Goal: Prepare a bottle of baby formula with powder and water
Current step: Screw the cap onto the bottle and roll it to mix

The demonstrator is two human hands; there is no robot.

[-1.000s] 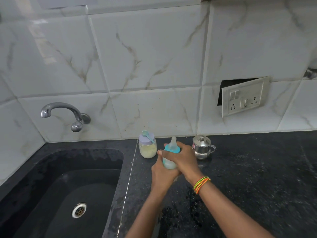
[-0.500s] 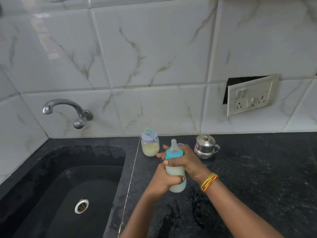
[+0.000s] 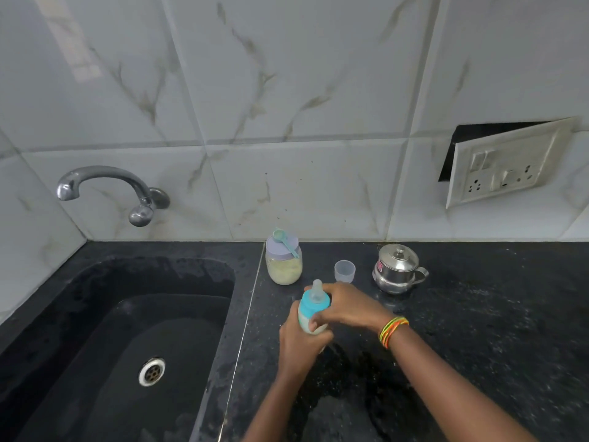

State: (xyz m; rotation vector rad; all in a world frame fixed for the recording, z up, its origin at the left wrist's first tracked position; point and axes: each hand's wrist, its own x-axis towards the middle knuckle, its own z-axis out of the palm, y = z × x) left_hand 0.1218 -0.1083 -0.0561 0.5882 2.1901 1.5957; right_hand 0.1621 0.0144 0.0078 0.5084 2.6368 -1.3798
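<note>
- Seen from above, a person's two hands meet on a baby bottle (image 3: 309, 311) at the centre of the frame, just below the middle, over a black counter (image 3: 478, 330).
- The left hand (image 3: 299, 344) comes up from the bottom edge, and its fingers wrap the lower body of the bottle.
- The right hand (image 3: 347, 306) reaches in from the lower right, with bright bangles (image 3: 392, 330) at the wrist. Its fingers curl round the teal collar under the nipple.
- The bottle leans slightly and holds a pale, milky fill. Whether its base touches the counter cannot be told, because the left hand hides it.
- Behind the hands, near the tiled wall, stands a jar (image 3: 283, 269) of yellowish powder with a scoop (image 3: 284, 241) lying on its closed lid.
- To the right of the jar sits a small clear cap (image 3: 345, 271), open end up, and further right a lidded steel pot (image 3: 396, 269).
- A dark sink (image 3: 153, 275) fills the lower left, with a tap (image 3: 105, 181) on the wall above it. A socket (image 3: 503, 167) hangs loose at the upper right.
- Judging by the filled bottle and fitted nipple, powder and water are already in, and the step in hand seems to be tightening the collar.
- The next move probably calls for a firm seal and then a shake to mix, and after that the cap goes over the nipple.
</note>
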